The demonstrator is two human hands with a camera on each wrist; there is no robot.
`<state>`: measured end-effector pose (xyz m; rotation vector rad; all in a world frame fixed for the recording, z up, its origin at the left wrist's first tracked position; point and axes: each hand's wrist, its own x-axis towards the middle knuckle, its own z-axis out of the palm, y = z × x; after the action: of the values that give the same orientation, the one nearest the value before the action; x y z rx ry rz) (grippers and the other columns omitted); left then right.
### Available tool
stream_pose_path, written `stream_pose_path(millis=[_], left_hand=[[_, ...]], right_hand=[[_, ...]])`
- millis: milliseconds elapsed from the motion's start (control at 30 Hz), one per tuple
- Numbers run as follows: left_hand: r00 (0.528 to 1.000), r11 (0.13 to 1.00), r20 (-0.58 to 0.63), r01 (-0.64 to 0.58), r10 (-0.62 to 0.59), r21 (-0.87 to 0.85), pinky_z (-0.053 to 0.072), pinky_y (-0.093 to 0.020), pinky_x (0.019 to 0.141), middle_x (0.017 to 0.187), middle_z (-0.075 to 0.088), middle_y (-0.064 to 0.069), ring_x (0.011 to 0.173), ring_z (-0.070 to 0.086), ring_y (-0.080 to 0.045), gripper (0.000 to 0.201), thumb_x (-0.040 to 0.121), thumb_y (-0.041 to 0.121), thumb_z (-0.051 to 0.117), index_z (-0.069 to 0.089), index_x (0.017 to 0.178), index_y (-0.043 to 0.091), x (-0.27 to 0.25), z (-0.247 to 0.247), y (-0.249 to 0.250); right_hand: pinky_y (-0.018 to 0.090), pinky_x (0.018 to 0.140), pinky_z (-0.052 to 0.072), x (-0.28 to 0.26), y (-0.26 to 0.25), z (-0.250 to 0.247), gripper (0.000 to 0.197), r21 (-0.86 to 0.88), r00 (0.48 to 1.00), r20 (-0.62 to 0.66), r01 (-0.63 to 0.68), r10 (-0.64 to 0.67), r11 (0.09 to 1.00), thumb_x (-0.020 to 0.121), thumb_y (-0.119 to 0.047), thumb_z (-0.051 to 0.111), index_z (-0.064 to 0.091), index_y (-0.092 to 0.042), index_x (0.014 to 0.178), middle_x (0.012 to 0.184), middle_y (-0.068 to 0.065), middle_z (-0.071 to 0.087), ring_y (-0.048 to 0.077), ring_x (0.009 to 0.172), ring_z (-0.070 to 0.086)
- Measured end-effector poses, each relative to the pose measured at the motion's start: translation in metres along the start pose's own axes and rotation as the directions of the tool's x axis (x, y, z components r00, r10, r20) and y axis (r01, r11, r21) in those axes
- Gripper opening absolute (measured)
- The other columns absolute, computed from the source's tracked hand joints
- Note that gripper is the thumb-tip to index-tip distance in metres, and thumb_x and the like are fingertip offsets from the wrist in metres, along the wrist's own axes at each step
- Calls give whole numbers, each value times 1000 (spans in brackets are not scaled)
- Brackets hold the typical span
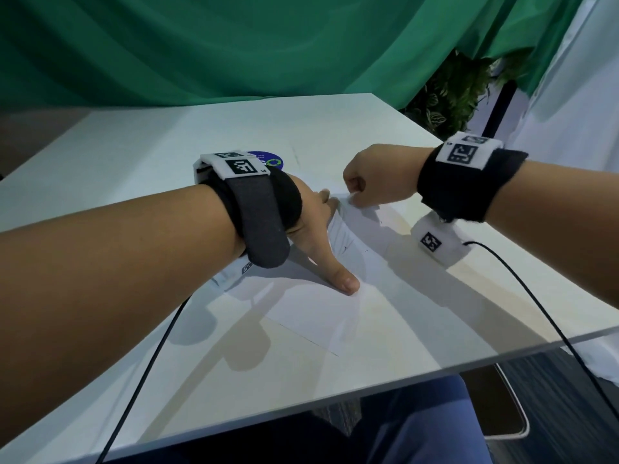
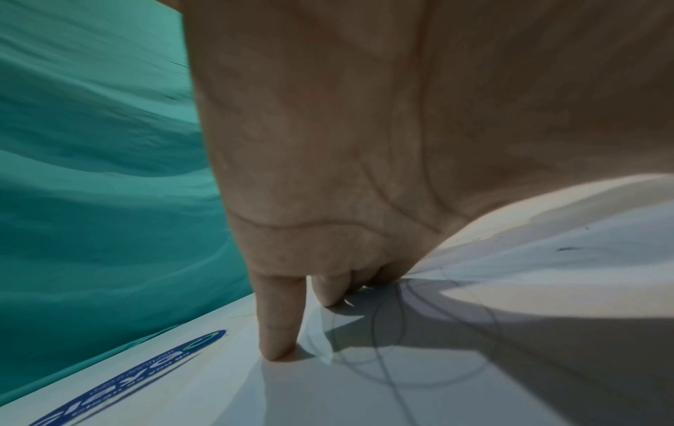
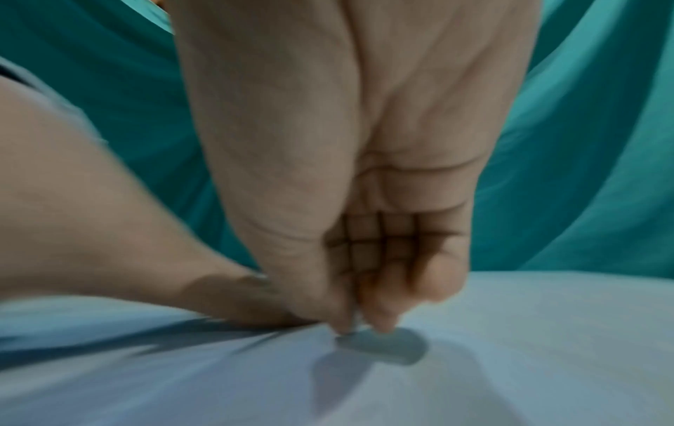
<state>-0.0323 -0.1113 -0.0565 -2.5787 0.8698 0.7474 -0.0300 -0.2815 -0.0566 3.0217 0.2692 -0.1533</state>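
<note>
A white sheet of paper (image 1: 321, 309) lies on the white table (image 1: 167, 135), its far part lifted and creased. My left hand (image 1: 315, 229) presses flat on the sheet with straight fingers, thumb spread toward me. In the left wrist view the fingertips (image 2: 280, 346) touch the surface beside the raised paper (image 2: 547, 273). My right hand (image 1: 353, 197) is curled and pinches the paper's far edge just beyond the left fingers. The right wrist view shows thumb and forefinger of the right hand (image 3: 361, 325) closed on the paper (image 3: 510, 346), with the left hand (image 3: 109, 230) alongside.
A round blue sticker (image 1: 268, 160) sits on the table behind my left wrist. Green curtain (image 1: 234, 45) hangs beyond the far edge, with a leafy plant (image 1: 452, 95) at the right corner. Black cables (image 1: 144, 373) run off the near edge from both wrists.
</note>
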Motion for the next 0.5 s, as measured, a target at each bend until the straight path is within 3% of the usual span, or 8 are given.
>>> stream_pose_path(millis=[133, 267, 367, 433, 500], left_hand=[[1000, 1000, -25, 6, -6, 17, 18, -36, 123, 174, -3, 13, 158, 16, -15, 159, 43, 102, 66, -10, 166, 35, 1, 0, 0], [1000, 1000, -14, 21, -21, 18, 5, -38, 125, 172, -23, 8, 160, -4, -15, 160, 48, 98, 66, -20, 164, 30, 0, -2, 4], [1000, 1000, -9, 9, -9, -2, 19, -34, 120, 174, -5, 11, 159, 12, -15, 156, 49, 97, 69, -10, 166, 31, -2, 0, 3], [1000, 1000, -27, -3, 3, -16, 24, -33, 116, 173, 7, 12, 156, 22, -16, 152, 49, 97, 70, -3, 166, 34, -3, -1, 2], [999, 1000, -34, -1, 1, -2, 13, -36, 124, 174, -8, 10, 160, 7, -15, 156, 49, 98, 68, -13, 166, 32, -2, -2, 3]], right_hand=[[33, 65, 48, -8, -9, 0, 20, 76, 993, 81, 83, -89, 994, 88, -31, 68, 58, -25, 72, 69, -5, 62, 18, 65, 55], [33, 66, 47, -6, 1, -1, 18, 38, 1000, 8, -3, 2, 999, 90, -28, 64, 61, -20, 74, 72, -3, 62, 24, 74, 57], [32, 61, 42, -10, -15, 0, 21, -3, 996, 38, 80, -80, 997, 90, -26, 65, 55, -20, 72, 69, -4, 57, 20, 67, 51], [32, 63, 46, -12, -19, -2, 17, 39, 991, 76, 105, -108, 994, 90, -31, 66, 59, -22, 77, 72, -4, 61, 19, 67, 54], [33, 67, 48, -7, -11, -4, 15, 48, 998, 51, 27, -30, 998, 90, -31, 64, 64, -20, 80, 75, -2, 65, 23, 73, 58]])
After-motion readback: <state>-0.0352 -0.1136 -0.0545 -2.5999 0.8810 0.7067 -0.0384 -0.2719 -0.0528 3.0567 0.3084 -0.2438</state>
